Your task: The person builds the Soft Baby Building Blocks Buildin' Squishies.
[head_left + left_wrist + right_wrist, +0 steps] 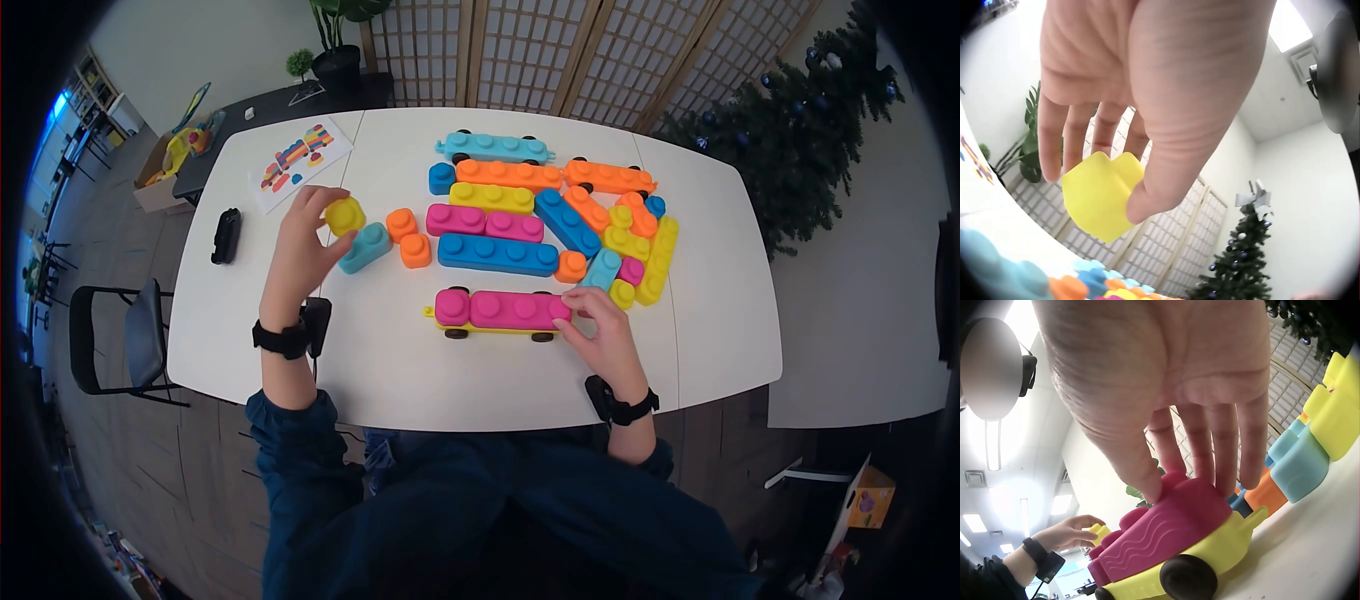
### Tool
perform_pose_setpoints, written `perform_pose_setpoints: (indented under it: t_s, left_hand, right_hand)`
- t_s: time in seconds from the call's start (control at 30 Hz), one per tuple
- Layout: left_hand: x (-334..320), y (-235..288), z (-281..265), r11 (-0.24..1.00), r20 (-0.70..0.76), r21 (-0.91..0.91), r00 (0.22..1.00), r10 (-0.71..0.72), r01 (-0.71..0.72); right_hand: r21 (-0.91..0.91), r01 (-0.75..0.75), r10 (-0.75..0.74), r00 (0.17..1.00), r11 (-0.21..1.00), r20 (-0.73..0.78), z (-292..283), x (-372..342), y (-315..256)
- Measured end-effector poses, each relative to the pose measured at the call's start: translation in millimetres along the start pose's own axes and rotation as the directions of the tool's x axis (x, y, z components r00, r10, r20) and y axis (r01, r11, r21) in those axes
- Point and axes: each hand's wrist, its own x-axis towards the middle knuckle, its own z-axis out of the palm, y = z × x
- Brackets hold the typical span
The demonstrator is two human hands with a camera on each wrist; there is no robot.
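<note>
My left hand (298,255) pinches a yellow toy block (345,216) between thumb and fingers, held above the table's left side. In the left wrist view the same yellow block (1102,195) shows its smooth sides. Just beside it on the table lies a teal block (366,248). At the front middle stands a yellow wheeled base (497,333) with black wheels. A small pink block (452,307) and a longer pink block (512,310) sit on it in a row. My right hand (606,342) grips the right end of the longer pink block, thumb in front and fingers behind.
Two orange cubes (415,251) lie right of the teal block. Beyond the pink blocks are a long blue block (498,255), several mixed blocks, and teal (495,147) and orange wheeled bases (610,177). A printed picture sheet (300,160) and a black case (227,236) lie at the left.
</note>
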Motion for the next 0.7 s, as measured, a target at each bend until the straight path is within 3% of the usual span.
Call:
perform_pose_setpoints:
  t_s: [0.03, 0.27, 0.37, 0.7]
  left_hand:
    - [-3, 13, 1, 0.992, 0.026, -0.121, 0.999, 0.022, -0.018]
    - [-30, 66, 37, 0.883, 0.210, -0.464, 0.958, 0.193, -0.076]
    - [-40, 78, 57, 0.865, 0.305, -0.501, 0.934, 0.188, -0.011]
    - [-49, 78, 85, 0.890, 0.340, -0.456, 0.921, 0.191, -0.016]
  right_hand:
    - [-0.002, 0.001, -0.001, 1.000, 1.000, 0.003, 1, 1, -1]
    - [-0.041, 0.052, -0.052, 0.999, 0.998, 0.010, 2, 2, 0]
    - [-0.058, 0.056, -0.055, 0.998, 0.997, 0.015, 1, 3, -3]
    - [-0.069, 0.078, -0.077, 0.997, 0.995, 0.016, 3, 4, -2]
